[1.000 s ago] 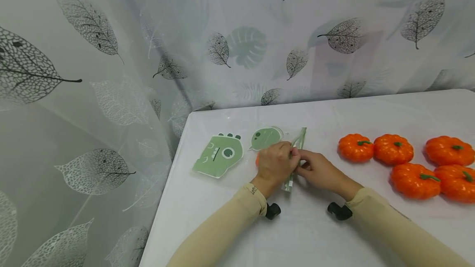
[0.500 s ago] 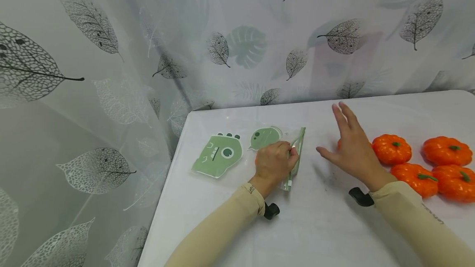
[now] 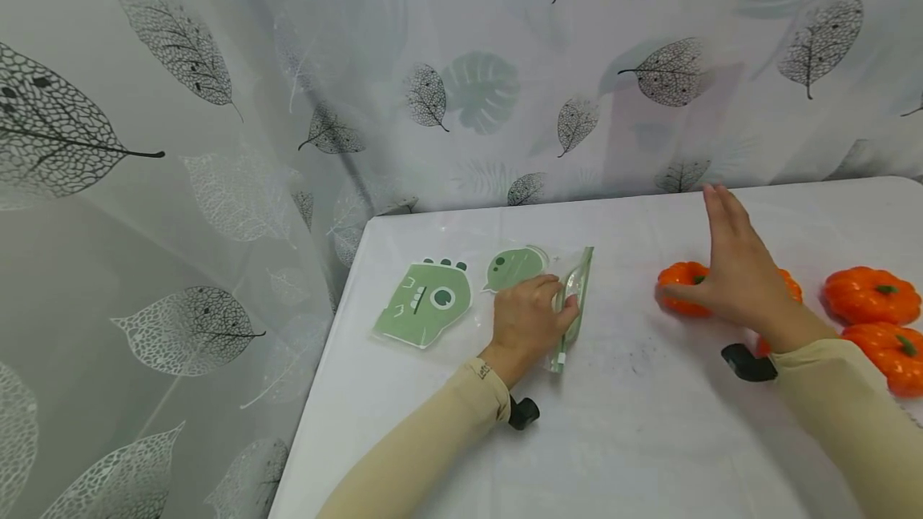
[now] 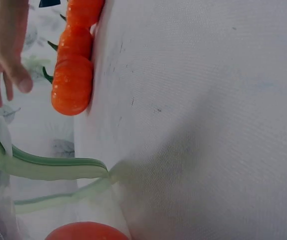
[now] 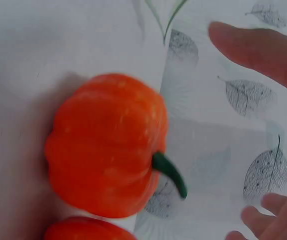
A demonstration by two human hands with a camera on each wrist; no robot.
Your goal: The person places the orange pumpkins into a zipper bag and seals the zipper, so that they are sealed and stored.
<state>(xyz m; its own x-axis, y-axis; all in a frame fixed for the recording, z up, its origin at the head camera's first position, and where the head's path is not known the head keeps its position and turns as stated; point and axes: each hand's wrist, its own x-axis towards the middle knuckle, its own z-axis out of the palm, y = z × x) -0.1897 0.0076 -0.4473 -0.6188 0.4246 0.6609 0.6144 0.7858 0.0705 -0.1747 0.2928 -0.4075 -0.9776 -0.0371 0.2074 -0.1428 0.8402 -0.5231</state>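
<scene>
A clear zip bag point(image 3: 577, 295) with green print and a green zip edge lies on the white table. My left hand point(image 3: 525, 325) grips its rim, fingers curled near the mouth. In the left wrist view the bag's mouth point(image 4: 58, 167) gapes, and a red-orange rounded thing point(image 4: 87, 232) shows at the bottom. My right hand point(image 3: 743, 283) is spread above the toy pumpkins, thumb apart from its fingers, holding nothing. Nearest to it is an orange pumpkin point(image 5: 106, 150) with a green stem; the hand partly hides that one and its neighbours in the head view.
Other orange pumpkins stand at the right, one behind point(image 3: 868, 295) and one in front point(image 3: 894, 357). A green monster face point(image 3: 425, 303) is printed on the bag's left part. A leaf-patterned curtain point(image 3: 476, 94) hangs along the table's back and left sides.
My right hand has left the bag's zip edge and moved right, spreading over the pumpkins. The left hand stays at the bag, its thumb and fingers now further apart.
</scene>
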